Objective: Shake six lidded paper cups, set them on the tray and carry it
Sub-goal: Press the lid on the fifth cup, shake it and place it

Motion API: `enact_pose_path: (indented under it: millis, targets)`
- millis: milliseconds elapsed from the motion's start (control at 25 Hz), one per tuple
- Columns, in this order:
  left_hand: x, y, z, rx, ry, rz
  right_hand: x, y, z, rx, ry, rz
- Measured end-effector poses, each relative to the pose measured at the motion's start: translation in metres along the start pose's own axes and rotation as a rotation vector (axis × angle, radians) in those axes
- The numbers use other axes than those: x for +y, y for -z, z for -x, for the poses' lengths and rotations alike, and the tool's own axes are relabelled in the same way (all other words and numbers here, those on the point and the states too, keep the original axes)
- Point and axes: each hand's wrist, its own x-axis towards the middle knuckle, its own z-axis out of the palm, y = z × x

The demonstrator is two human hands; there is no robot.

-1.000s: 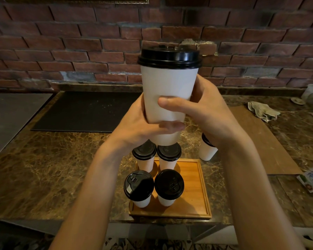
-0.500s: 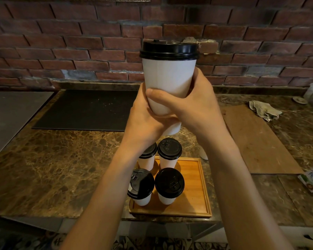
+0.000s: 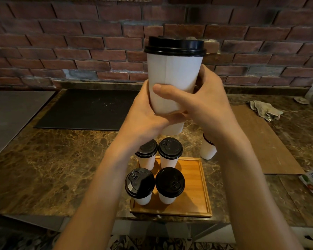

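The left hand (image 3: 143, 116) and the right hand (image 3: 204, 105) are both clamped around one white paper cup (image 3: 172, 78) with a black lid, held upright in the middle of the frame. Lower, four lidded cups (image 3: 170, 183) stand on the wooden tray (image 3: 197, 195). A sixth cup (image 3: 207, 150) stands on the marble surface (image 3: 52, 168), just beside the tray's upper right corner.

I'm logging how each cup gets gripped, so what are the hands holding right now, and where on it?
Both hands, left hand and right hand, clasp one lidded paper cup around its lower body, fingers wrapped below the middle; the black lid is untouched.
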Motion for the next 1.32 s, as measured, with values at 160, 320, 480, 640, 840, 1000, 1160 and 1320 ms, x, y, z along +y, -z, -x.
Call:
enact_pose_path:
  millis: [160,320,480,640,840,1000,1160,1320]
  targets:
    - [0.007,0.007,0.003,-0.095,0.023,0.073,-0.001,0.009,0.000,-0.130,0.043,-0.043]
    - [0.010,0.012,0.006,-0.204,0.019,0.098,0.003,0.015,0.000,-0.252,0.043,-0.182]
    - [0.009,0.012,0.008,-0.229,0.034,0.118,0.003,0.016,0.003,-0.309,0.025,-0.227]
    - [0.008,0.010,0.008,-0.200,0.022,0.138,0.000,0.016,0.003,-0.289,0.026,-0.160]
    - [0.003,0.009,0.005,-0.122,0.022,0.143,-0.004,0.006,0.005,-0.200,0.011,-0.060]
    - [0.000,0.003,0.002,0.038,0.005,0.072,-0.006,-0.002,0.004,-0.075,0.002,0.017]
    - [-0.002,-0.006,-0.002,0.173,0.013,-0.082,-0.003,-0.015,0.006,0.057,0.005,0.119]
    - [-0.009,-0.008,-0.004,0.167,0.014,-0.160,0.001,-0.018,0.006,0.106,0.003,0.165]
